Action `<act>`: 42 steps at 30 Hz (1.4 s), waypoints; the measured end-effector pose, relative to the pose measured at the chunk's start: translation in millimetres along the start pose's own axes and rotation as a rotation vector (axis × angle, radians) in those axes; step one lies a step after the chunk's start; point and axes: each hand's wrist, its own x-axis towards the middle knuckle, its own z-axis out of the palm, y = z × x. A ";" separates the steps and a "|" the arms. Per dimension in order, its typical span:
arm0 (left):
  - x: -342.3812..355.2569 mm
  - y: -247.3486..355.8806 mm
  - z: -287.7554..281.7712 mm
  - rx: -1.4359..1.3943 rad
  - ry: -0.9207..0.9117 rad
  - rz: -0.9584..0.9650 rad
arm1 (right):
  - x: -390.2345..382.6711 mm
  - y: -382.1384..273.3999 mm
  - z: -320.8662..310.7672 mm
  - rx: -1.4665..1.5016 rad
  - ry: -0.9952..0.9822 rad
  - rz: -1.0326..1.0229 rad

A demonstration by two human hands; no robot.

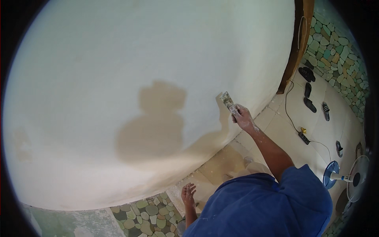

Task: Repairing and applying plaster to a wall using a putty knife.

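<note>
My right hand (243, 117) is raised beside a pale wall (118, 51). Its fingers are wrapped round a flat scraper (226, 99) smeared with white and dark stains. The tool's far end points up and left, close to the wall, and its shadow falls just to the left. Whether it touches the surface I cannot tell. White dust or plaster marks my fingers and wrist. My left hand (188, 192) hangs low near the foot of the wall, fingers apart and nothing in them.
A pebble-patterned floor strip (146, 215) lies lower left. On the tiles to the right are several dark sandals (310, 104), a power strip (303, 138) with its cord, and a standing fan (356, 179). A brown wooden frame (302, 47) edges the wall.
</note>
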 end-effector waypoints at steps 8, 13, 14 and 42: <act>-10.0 -7.9 22.8 -0.068 0.042 -0.017 | 10.2 -16.5 40.5 -0.017 0.033 -0.016; -23.4 -15.4 28.6 -0.116 0.068 -0.052 | -9.0 11.0 23.1 -0.103 -0.081 0.003; -25.1 -16.0 28.0 -0.124 0.073 -0.055 | -10.7 18.5 20.9 -0.145 -0.111 0.064; -46.0 -29.1 31.6 -0.168 0.183 -0.027 | -15.4 2.0 43.2 -0.133 -0.094 -0.038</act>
